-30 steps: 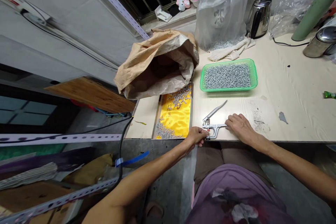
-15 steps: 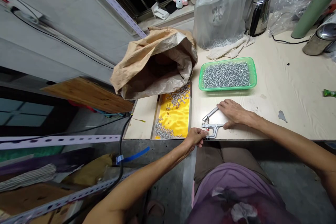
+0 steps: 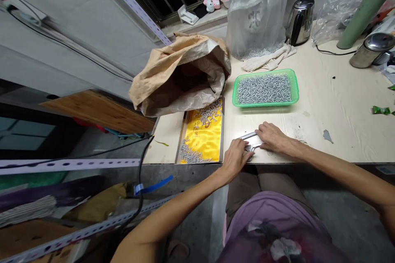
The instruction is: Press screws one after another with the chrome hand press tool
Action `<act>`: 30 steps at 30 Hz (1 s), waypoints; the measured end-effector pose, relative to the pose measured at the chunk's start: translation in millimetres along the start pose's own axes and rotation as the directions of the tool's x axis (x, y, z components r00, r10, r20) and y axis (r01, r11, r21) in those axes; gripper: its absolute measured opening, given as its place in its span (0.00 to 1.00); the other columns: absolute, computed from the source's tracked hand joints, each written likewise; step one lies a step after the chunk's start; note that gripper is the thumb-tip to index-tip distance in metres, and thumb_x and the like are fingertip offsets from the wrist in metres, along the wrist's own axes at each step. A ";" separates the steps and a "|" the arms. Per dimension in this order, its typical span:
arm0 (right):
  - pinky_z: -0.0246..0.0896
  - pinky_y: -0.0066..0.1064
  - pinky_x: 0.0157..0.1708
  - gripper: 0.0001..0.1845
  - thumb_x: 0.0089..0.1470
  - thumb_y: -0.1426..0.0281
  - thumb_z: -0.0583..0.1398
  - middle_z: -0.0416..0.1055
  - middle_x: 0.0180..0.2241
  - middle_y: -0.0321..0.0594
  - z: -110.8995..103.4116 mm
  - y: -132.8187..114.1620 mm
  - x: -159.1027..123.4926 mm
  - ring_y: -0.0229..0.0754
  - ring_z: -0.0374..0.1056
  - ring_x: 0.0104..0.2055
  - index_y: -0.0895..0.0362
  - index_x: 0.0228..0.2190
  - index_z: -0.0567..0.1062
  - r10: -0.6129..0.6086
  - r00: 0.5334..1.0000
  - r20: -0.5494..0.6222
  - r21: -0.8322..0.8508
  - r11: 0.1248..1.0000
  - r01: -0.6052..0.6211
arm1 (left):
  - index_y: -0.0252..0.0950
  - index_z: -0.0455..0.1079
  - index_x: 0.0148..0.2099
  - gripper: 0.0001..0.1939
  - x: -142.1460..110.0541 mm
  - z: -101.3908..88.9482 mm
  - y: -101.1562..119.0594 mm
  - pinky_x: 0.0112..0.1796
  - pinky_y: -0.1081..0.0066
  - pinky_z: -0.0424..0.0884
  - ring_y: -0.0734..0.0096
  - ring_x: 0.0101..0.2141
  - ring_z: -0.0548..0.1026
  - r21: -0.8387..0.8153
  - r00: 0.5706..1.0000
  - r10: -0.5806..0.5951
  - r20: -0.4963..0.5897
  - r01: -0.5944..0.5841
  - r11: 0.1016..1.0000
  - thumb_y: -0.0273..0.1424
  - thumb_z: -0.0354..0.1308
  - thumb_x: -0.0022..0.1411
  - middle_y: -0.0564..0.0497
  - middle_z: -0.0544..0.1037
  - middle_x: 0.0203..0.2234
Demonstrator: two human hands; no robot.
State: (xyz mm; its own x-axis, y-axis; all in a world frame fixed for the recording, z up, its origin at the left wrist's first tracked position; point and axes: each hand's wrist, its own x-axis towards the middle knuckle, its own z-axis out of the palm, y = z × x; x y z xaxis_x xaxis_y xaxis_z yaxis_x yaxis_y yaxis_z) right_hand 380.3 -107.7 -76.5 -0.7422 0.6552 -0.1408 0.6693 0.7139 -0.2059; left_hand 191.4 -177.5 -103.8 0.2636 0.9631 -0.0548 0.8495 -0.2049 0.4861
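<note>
Silver snap pliers (image 3: pixel 248 135) lie at the front edge of the table, their jaw end to the left. My right hand (image 3: pixel 273 137) is closed round the ends of both handles, fingers on the upper one and thumb by the lower. Over the jaw end, my left hand (image 3: pixel 236 157) is closed, its fingers and thumb hiding most of the head and spring. Whether a small part sits in the jaws cannot be seen. Left of my left hand, small metal pins (image 3: pixel 193 154) lie in heaps on a yellow cloth (image 3: pixel 200 133) in a shallow tray.
A green basket (image 3: pixel 265 104) full of small metal pins stands behind the pliers. An open brown paper sack (image 3: pixel 182 74) leans over the tray. Further back are a clear plastic bag (image 3: pixel 256 16), a white cloth (image 3: pixel 268 59) and a steel kettle (image 3: pixel 300 20).
My right hand has gone from the lower handle to grip both handles, which are now closer together. My left hand has shifted from beside the jaws to over the pliers' head.
</note>
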 end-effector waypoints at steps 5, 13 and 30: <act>0.58 0.35 0.41 0.28 0.44 0.66 0.69 0.69 0.41 0.50 2.2 2.0 -6.3 0.49 0.62 0.43 0.65 0.45 0.69 0.058 0.998 0.013 0.045 0.997 -0.058 | 0.36 0.52 0.63 0.32 35.5 11.1 -2.0 0.52 0.54 0.64 0.54 0.53 0.66 0.095 0.963 0.236 0.129 -0.248 0.964 0.35 0.59 0.59 0.38 0.65 0.55; 0.59 0.36 0.40 0.24 0.46 0.64 0.68 0.69 0.39 0.48 11.8 9.8 -21.3 0.48 0.62 0.42 0.64 0.42 0.71 0.099 0.995 -0.031 0.015 0.995 -0.099 | 0.33 0.56 0.60 0.34 54.4 3.9 6.3 0.47 0.57 0.67 0.54 0.47 0.67 0.184 0.931 0.236 0.278 -0.293 0.938 0.37 0.63 0.55 0.41 0.69 0.47; 0.53 0.32 0.34 0.06 0.58 0.74 0.57 0.69 0.29 0.41 45.7 -8.6 -39.4 0.43 0.62 0.34 0.58 0.30 0.73 0.121 0.970 -0.210 0.040 0.993 -0.115 | 0.34 0.72 0.37 0.05 57.3 9.6 14.0 0.41 0.66 0.67 0.62 0.40 0.69 0.101 0.874 0.292 0.388 -0.355 0.929 0.28 0.56 0.62 0.46 0.73 0.33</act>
State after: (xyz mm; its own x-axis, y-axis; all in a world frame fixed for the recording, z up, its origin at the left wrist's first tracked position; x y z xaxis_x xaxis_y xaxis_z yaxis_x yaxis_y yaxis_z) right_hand 402.2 -151.0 -113.5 -0.6320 0.7738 0.0423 0.7481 0.6235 -0.2271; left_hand 222.8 -126.8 -108.5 0.6555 0.7146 -0.2443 0.7423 -0.5500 0.3827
